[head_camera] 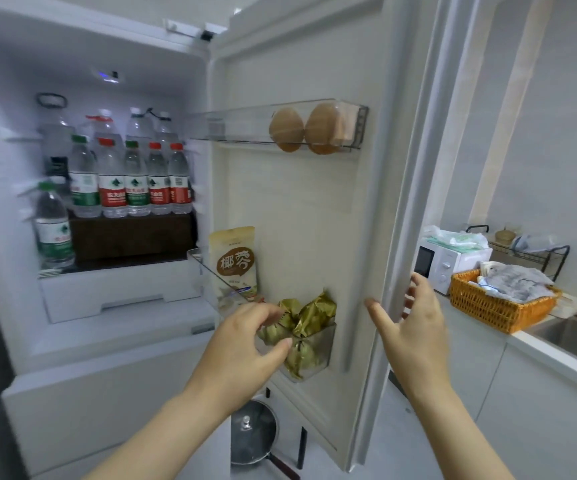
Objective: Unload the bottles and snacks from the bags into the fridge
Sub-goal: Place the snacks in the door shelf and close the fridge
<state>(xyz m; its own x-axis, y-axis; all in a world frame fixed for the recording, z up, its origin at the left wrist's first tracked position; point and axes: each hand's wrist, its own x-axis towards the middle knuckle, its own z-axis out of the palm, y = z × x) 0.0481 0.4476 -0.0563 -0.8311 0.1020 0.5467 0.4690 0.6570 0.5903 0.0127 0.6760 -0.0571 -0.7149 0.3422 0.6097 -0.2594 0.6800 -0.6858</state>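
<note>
Single head view: we look forward and down, close on the fridge (124, 341) just beyond left hand (245, 337) and right hand (415, 327).

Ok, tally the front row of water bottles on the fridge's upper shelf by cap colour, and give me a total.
Green-capped bottles: 2
Red-capped bottles: 3
Total: 5
Not counted: the lone green-capped bottle, which stands lower down at the left, outside that row.
</note>
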